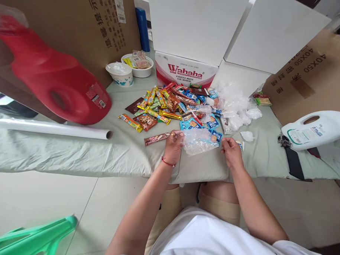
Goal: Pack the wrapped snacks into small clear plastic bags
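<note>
A clear plastic bag (200,143) is stretched between my hands above the front of the cloth-covered table. My left hand (173,144) pinches its left edge. At its right end, my right hand (231,151) has thumb and fingers pressed together on the bag's edge. A brown wafer bar (156,138) lies just beyond my left hand. Behind the bag are blue biscuit packets (211,122), partly seen through the plastic. Farther back spreads a pile of wrapped snacks (171,101) in yellow, brown and red. Crumpled clear bags (233,103) are heaped to its right.
A red jug (59,79) and a white roll (55,128) are at the left. Two bowls (119,75) stand behind, beside a Wahaba-like printed carton (185,73). At the right lie a white bottle (315,130) and a black phone-like object (294,162). A green stool (37,240) stands on the floor.
</note>
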`<state>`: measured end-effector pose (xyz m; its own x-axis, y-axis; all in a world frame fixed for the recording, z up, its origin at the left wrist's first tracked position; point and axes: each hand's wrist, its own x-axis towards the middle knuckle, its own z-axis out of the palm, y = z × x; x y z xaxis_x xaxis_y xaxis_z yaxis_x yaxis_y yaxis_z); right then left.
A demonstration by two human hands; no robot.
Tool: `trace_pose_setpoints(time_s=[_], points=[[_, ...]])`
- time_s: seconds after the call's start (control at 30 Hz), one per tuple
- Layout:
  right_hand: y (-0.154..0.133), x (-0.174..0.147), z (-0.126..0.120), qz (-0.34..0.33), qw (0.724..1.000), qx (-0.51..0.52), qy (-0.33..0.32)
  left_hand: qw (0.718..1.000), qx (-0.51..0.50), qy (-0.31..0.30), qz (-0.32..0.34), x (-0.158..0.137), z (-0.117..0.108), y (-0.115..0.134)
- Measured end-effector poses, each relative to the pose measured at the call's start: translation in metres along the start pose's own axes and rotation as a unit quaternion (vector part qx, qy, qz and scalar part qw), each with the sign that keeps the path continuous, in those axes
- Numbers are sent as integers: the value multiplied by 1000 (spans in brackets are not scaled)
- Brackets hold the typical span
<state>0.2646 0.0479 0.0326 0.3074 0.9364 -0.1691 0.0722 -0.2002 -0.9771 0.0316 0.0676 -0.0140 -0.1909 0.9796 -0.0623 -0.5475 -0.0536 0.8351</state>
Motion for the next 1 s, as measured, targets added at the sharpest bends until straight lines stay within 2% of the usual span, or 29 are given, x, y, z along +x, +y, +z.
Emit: trace_pose_setpoints(time_s=[0.1, 0.17, 0.27, 0.33, 0.37, 0.4, 0.47, 0.6, 0.73, 0.8, 0.9, 1.0], points=[[12, -18, 18, -29, 997, -48, -61, 999, 43, -18, 14, -5, 3, -1], [13, -25, 30, -113, 985, -113, -66, 998, 52, -44, -2, -12, 6, 1], [4, -26, 38, -297, 928, -223, -42, 995, 45, -79, -52, -27, 8, 9], [-5, -26, 36, -380, 881, -262, -103, 991, 38, -94, -87, -37, 7, 15], [-8, -27, 34, -395, 866, -269, -148, 990, 33, -95, -101, -41, 7, 18], [-10, -28, 33, -392, 860, -269, -185, 989, 25, -92, -111, -45, 7, 21], [-9, -32, 32, -349, 880, -253, -197, 989, 8, -82, -126, -54, 8, 25], [5, -43, 35, -232, 948, -190, -103, 987, 49, -37, -148, -74, 11, 29], [12, -42, 33, -130, 985, -73, -88, 979, 92, -4, -182, -86, 8, 29], [9, -37, 25, -69, 994, 4, -84, 979, 75, 17, -187, -86, 3, 32], [3, -29, 5, 33, 990, 101, -88, 981, 62, 59, -173, -82, -6, 38], [1, -24, -18, 86, 985, 132, -75, 979, 68, 84, -170, -78, -14, 45]])
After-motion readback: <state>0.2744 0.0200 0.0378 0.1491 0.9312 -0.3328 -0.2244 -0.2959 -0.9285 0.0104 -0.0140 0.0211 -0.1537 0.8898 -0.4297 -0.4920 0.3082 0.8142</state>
